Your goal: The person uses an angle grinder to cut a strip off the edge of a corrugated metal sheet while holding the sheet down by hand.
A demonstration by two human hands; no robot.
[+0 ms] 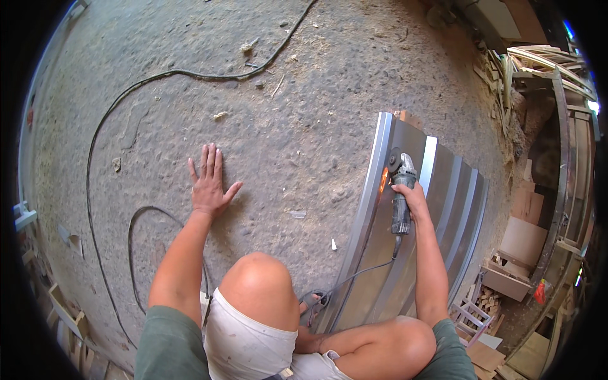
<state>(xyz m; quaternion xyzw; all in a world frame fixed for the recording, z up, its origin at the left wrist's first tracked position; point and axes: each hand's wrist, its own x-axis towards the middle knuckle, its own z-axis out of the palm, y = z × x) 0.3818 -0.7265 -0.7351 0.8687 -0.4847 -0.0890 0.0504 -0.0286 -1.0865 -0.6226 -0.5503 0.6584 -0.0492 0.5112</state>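
My right hand (415, 201) is wrapped round the body of an angle grinder (401, 214), dark with a grey metal head. Its round disc (394, 159) meets a corrugated metal sheet (380, 278) near the sheet's far left part, and orange sparks (384, 180) show just below the disc. The ribbed, silvery sheet lies on the ground at my right. My left hand (210, 185) holds nothing; its fingers are stretched out and spread, with the palm toward the ground, left of the sheet. Whether that palm touches the ground I cannot tell.
The grinder's cord (364, 268) runs back across the sheet toward my foot (311, 303). A long black cable (183, 72) winds over the rough ground (266, 120) at left. A wood block (410, 118) shows at the sheet's far end. Stacked boards (524, 238) line the right side.
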